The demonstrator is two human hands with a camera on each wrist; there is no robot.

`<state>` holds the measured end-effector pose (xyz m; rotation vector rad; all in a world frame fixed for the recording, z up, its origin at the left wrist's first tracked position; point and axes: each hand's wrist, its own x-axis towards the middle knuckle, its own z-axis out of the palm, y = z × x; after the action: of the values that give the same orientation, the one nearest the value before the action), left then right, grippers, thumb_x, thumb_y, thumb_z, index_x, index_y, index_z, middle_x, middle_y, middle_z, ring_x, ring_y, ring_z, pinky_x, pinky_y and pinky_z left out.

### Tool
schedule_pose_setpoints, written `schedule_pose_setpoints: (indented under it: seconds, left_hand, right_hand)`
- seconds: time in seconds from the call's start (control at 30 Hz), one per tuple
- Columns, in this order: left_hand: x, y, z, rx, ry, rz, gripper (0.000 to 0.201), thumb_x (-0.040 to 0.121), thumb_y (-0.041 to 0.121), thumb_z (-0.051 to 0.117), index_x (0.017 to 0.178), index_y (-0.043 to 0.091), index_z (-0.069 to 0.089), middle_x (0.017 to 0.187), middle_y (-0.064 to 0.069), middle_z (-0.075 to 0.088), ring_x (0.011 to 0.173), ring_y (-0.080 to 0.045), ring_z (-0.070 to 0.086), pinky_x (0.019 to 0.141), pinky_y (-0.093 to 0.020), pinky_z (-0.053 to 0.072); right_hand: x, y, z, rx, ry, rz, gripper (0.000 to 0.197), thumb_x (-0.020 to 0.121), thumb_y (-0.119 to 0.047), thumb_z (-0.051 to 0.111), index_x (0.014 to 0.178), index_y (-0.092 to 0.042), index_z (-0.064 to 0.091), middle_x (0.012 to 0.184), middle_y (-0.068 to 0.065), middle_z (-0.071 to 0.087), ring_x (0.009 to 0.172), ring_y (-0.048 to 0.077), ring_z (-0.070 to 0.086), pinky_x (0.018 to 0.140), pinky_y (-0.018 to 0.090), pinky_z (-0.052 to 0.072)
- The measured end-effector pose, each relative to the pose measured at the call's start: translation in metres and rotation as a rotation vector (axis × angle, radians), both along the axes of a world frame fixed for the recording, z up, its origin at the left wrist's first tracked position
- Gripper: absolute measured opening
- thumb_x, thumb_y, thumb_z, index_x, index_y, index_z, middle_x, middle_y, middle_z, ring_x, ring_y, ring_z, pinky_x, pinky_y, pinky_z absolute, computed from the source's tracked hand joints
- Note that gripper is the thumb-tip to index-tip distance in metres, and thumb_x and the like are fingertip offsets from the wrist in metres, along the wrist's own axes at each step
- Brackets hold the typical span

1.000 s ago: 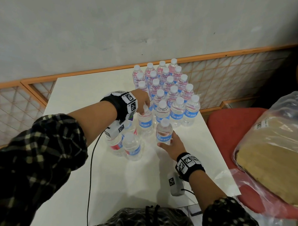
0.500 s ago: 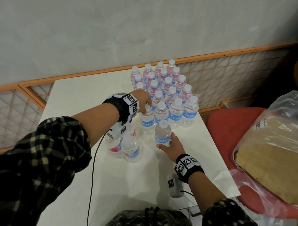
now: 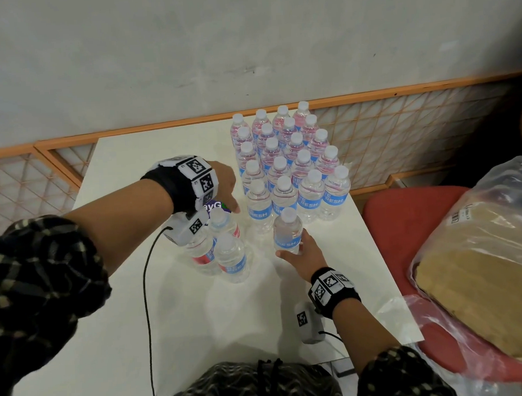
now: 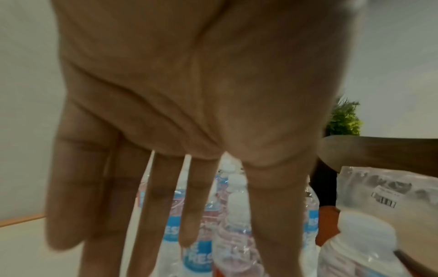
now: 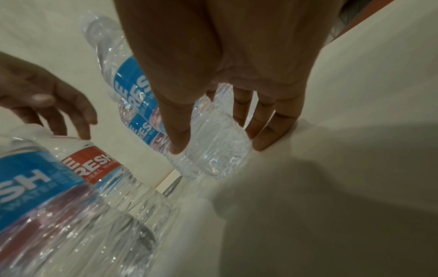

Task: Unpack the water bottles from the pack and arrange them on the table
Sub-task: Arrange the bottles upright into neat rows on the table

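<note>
A: Where's the water bottle [image 3: 287,234]?
B: Upright on the table [image 3: 157,307], right hand [image 3: 301,257] curled round it, near the bottle block [image 3: 288,163].
A: Left hand [image 3: 220,181]?
B: Fingers straight, spread, empty.

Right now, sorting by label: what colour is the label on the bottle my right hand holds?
Blue, on the bottle; head view.
</note>
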<state>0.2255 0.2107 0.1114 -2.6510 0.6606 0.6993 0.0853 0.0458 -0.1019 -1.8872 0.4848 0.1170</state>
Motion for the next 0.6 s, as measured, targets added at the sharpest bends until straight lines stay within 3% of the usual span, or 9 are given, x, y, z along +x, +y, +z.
schedule_pose_setpoints:
  seconds: [0.1, 0.17, 0.27, 0.37, 0.5, 0.6]
  left_hand:
    - [-0.004, 0.011, -0.007, 0.059, 0.151, 0.052, 0.039, 0.08, 0.042, 0.07, 0.105, 0.016, 0.055, 0.072, 0.001, 0.055, 0.055, -0.011, 0.048, 0.055, -0.02, 0.038]
    - [-0.007, 0.015, -0.011, -0.018, 0.254, 0.115, 0.038, 0.078, 0.028, 0.075, 0.111, 0.019, 0.057, 0.066, 0.001, 0.061, 0.052, -0.01, 0.056, 0.057, -0.021, 0.048]
    - [-0.006, 0.014, -0.011, -0.124, 0.219, 0.055, 0.03, 0.08, 0.018, 0.07, 0.108, 0.007, 0.066, 0.051, 0.007, 0.062, 0.053, -0.009, 0.063, 0.066, -0.024, 0.054]
    - [-0.011, 0.004, -0.01, -0.181, 0.188, -0.017, 0.029, 0.082, 0.013, 0.066, 0.111, 0.008, 0.065, 0.059, 0.007, 0.062, 0.063, -0.013, 0.066, 0.066, -0.024, 0.054]
    - [-0.023, -0.019, -0.008, -0.218, 0.183, -0.117, 0.032, 0.085, 0.019, 0.066, 0.114, 0.007, 0.063, 0.072, -0.001, 0.066, 0.08, -0.017, 0.071, 0.078, -0.029, 0.055]
    - [-0.031, -0.035, -0.01, -0.276, 0.192, -0.17, 0.027, 0.086, 0.021, 0.064, 0.109, 0.005, 0.064, 0.073, -0.002, 0.068, 0.079, -0.017, 0.071, 0.076, -0.029, 0.055]
  right_hand:
    - [0.0, 0.0, 0.001, 0.005, -0.01, 0.001, 0.078, 0.075, -0.033, 0.077, 0.14, -0.028, 0.036, 0.139, 0.003, 0.045, 0.126, 0.025, 0.046, 0.101, 0.033, 0.039]
    - [0.0, 0.001, 0.001, 0.008, -0.011, 0.003, 0.078, 0.074, -0.033, 0.078, 0.14, -0.028, 0.036, 0.139, 0.003, 0.046, 0.127, 0.025, 0.046, 0.103, 0.035, 0.04]
    - [-0.001, 0.001, 0.004, 0.002, 0.0, 0.003, 0.077, 0.075, -0.031, 0.077, 0.141, -0.027, 0.036, 0.14, 0.004, 0.045, 0.127, 0.025, 0.046, 0.103, 0.034, 0.039]
    - [-0.003, -0.001, 0.009, 0.001, 0.001, -0.002, 0.076, 0.077, -0.027, 0.076, 0.141, -0.025, 0.035, 0.139, 0.004, 0.045, 0.126, 0.025, 0.046, 0.099, 0.03, 0.039]
    - [-0.008, -0.011, 0.013, -0.007, -0.013, -0.065, 0.074, 0.077, -0.024, 0.076, 0.14, -0.021, 0.037, 0.138, 0.005, 0.045, 0.127, 0.024, 0.046, 0.099, 0.028, 0.038]
    - [-0.016, -0.026, 0.014, 0.047, -0.034, -0.14, 0.076, 0.079, -0.017, 0.075, 0.141, -0.022, 0.032, 0.138, 0.003, 0.048, 0.124, 0.024, 0.049, 0.094, 0.027, 0.04]
